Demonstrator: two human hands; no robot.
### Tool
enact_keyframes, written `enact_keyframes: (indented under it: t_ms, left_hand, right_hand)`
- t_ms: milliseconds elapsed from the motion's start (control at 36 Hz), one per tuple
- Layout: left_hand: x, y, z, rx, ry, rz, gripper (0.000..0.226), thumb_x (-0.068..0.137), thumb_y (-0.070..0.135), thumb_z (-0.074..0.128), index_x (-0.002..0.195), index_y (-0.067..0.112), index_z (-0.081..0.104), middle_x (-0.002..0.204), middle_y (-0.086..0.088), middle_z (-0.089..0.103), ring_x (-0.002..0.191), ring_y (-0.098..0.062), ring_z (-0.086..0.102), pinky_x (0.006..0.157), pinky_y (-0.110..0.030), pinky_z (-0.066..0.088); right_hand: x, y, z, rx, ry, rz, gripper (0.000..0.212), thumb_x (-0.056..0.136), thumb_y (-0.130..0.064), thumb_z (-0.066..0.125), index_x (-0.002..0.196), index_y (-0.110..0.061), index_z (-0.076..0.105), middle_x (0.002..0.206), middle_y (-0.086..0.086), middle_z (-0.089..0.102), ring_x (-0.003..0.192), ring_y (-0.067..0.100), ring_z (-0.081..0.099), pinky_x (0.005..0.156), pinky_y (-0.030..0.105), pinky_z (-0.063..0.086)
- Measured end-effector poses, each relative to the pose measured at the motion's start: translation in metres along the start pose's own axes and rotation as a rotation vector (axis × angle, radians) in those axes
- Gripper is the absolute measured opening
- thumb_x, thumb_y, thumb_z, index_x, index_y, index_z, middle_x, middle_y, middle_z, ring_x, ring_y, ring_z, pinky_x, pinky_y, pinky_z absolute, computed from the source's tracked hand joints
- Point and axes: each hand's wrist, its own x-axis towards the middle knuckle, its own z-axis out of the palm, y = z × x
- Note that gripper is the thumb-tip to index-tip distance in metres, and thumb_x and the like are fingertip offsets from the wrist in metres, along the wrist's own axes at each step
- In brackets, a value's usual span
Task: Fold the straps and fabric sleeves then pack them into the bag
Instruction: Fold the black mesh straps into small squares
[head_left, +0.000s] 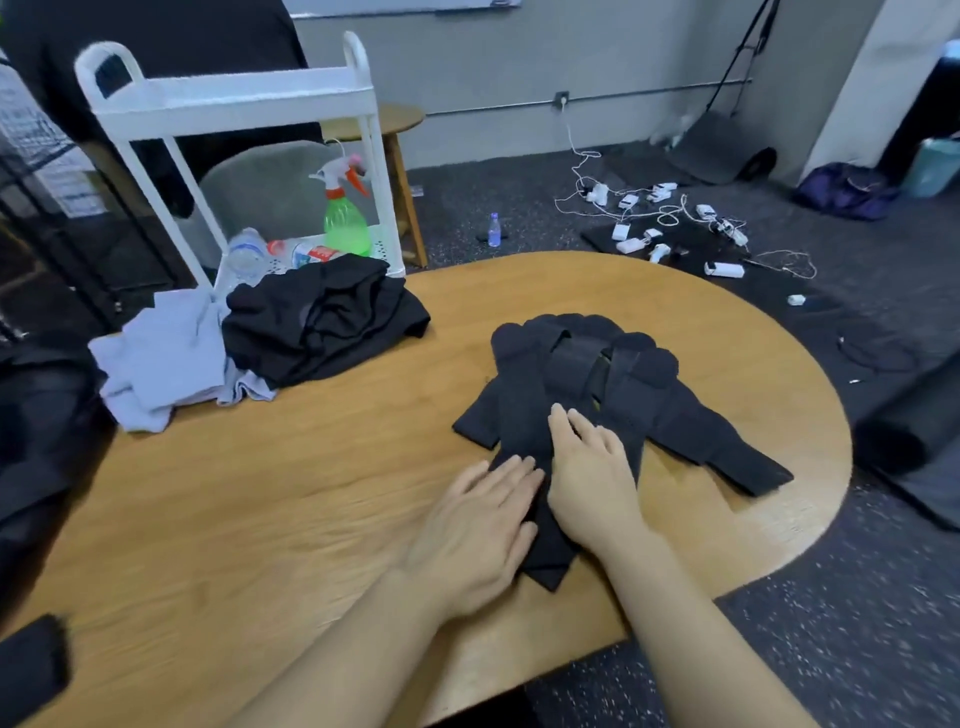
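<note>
Head view: both hands flat on black sleeves (524, 410) lying on wood tabletop (291, 467), right of centre. Left hand (480, 530) w/ fingers straight & relaxed, palm down, pressing the near end of the fabric; right hand (592, 478) same, fingers straight, just beside the left & a bit further up the pile. Neither is grasping anything. Straps (576, 364) lie across the top of the sleeves, far side. One sleeve (727, 452) sticks out to the right, near tabletop edge. Black cloth heap (322, 322) & pale cloth (166, 358) sit together at far left of tabletop, well apart from hands. White cart (234, 104) behind them w/ green spray bottle (345, 218). Chargers & cables (670, 218) on floor beyond. Bag: can't tell which item it is.
</note>
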Motion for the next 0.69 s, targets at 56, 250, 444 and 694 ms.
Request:
enact_keyframes:
  t_ms: [56,250,444,694]
  left_hand:
    - [-0.006,-0.002,0.001,-0.001,-0.009,-0.007,0.07,0.094,0.046,-0.003,0.156,0.018,0.01,0.163,0.004,0.007,0.149,-0.006,-0.002,0.115,-0.024,-0.014]
    - [-0.017,-0.006,-0.001,-0.001,0.034,-0.029,0.058,0.097,0.04,0.021,0.145,0.017,0.042,0.156,0.0,0.034,0.146,-0.012,0.026,0.114,-0.028,-0.004]
    - [-0.031,-0.01,-0.004,0.019,0.074,-0.062,0.034,0.084,0.035,0.044,0.115,0.028,0.056,0.136,0.006,0.056,0.129,-0.011,0.048,0.109,-0.036,0.011]
    - [-0.085,-0.026,-0.006,0.021,0.118,-0.159,0.031,0.086,0.037,0.043,0.115,0.033,0.052,0.14,0.01,0.053,0.134,-0.008,0.044,0.103,-0.036,0.016]
  right_hand:
    - [0.0,0.003,0.003,-0.033,-0.005,-0.007,0.069,0.096,-0.007,0.039,0.155,-0.008,0.003,0.159,0.003,0.025,0.149,0.012,0.009,0.118,0.029,0.004]
    - [-0.002,0.008,0.012,-0.036,0.017,-0.052,0.061,0.096,-0.006,0.041,0.153,-0.009,0.021,0.154,0.001,0.036,0.149,0.015,0.016,0.119,0.033,0.009]
    - [-0.002,0.009,0.018,-0.048,0.037,-0.087,0.04,0.1,-0.014,0.04,0.14,-0.013,0.046,0.154,0.002,0.038,0.146,0.023,0.026,0.118,0.04,0.015]
    - [-0.002,0.008,0.014,-0.127,-0.014,-0.083,0.046,0.103,-0.019,0.032,0.149,-0.018,0.033,0.16,-0.001,0.025,0.149,0.019,0.015,0.119,0.038,0.009]
